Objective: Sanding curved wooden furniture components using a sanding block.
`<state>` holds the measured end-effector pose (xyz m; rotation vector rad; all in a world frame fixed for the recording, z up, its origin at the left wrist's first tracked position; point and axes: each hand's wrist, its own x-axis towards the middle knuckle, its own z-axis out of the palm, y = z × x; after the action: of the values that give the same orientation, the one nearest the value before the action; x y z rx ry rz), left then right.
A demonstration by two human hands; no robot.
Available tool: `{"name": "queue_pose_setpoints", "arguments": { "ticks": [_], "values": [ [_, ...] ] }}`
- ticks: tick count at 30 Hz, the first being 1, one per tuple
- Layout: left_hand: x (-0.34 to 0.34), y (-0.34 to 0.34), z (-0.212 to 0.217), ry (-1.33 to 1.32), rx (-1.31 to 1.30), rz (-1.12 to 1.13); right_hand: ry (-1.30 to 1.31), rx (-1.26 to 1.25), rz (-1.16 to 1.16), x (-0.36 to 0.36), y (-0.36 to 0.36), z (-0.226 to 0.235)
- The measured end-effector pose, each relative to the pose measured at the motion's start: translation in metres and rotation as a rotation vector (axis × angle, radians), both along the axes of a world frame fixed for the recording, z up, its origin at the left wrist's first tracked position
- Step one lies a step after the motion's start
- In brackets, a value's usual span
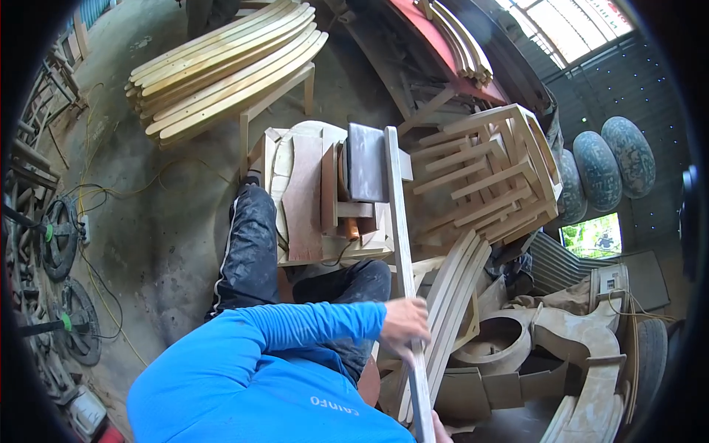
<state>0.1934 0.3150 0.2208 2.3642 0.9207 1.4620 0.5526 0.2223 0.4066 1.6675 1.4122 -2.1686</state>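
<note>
Fingers of the left hand [405, 323] wrap closed around a long wooden slat [399, 221], whose far end lies across the sanding machine [367, 162] on the low desk [306, 251]. Only a sliver of the right hand [437, 428] shows at the slat's near end, so its grip cannot be told. Curved slats [450, 295] lean just beside the desk's right edge.
</note>
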Motion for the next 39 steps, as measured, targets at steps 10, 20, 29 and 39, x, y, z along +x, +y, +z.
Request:
{"name": "queue_pose_setpoints", "arguments": {
  "ticks": [10, 20, 29, 39],
  "values": [
    [-0.072, 0.035, -0.055, -0.003, -0.38, 0.627, -0.021, 0.447, -0.192, -0.051, 0.001, -0.041],
    [-0.102, 0.055, -0.01, -0.231, -0.071, 0.903, -0.152, 0.535, 0.149, -0.001, -0.022, -0.056],
    [-0.05, 0.026, -0.052, 0.269, -0.292, 0.685, -0.021, 0.323, 0.077, 0.016, -0.048, -0.092],
    [-0.138, 0.089, -0.03, 0.399, -0.349, 0.808, -0.207, 0.375, 0.195, -0.053, -0.032, -0.043]
  ]
}}
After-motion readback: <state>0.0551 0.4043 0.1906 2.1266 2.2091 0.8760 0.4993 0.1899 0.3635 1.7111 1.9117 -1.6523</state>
